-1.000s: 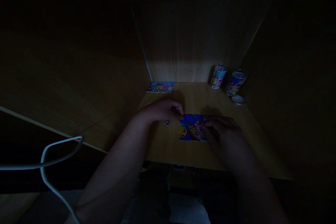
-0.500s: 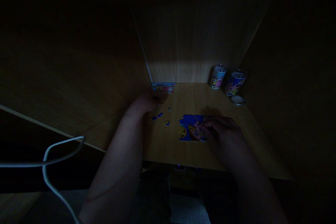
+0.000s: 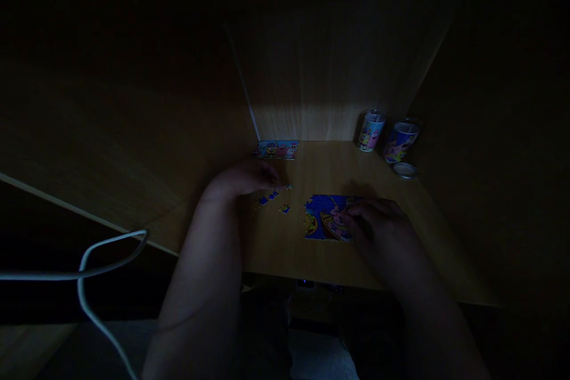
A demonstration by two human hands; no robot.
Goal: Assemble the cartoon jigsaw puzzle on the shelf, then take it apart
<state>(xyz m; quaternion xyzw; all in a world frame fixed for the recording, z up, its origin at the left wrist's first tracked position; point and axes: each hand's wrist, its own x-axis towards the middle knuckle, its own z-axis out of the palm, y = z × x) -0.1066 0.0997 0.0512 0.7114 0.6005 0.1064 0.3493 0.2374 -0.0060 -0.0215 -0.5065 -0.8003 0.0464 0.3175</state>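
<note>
A partly joined blue cartoon jigsaw (image 3: 325, 217) lies on the wooden desk (image 3: 289, 249). My right hand (image 3: 378, 222) rests on its right edge, fingers curled and pressing on the pieces. My left hand (image 3: 247, 178) hovers over several loose blue pieces (image 3: 272, 197) to the left of the jigsaw, its fingers bent down towards them. The scene is very dim, so I cannot see whether the left fingers hold a piece.
A cartoon picture card (image 3: 276, 149) lies at the back left of the desk. Two printed tins (image 3: 385, 136) and a round lid (image 3: 404, 170) stand at the back right. Wooden walls enclose the desk. A white cable (image 3: 89, 273) loops at the left.
My left hand left the jigsaw's left edge and moved back and to the left, over the loose pieces. My right hand stayed on the jigsaw.
</note>
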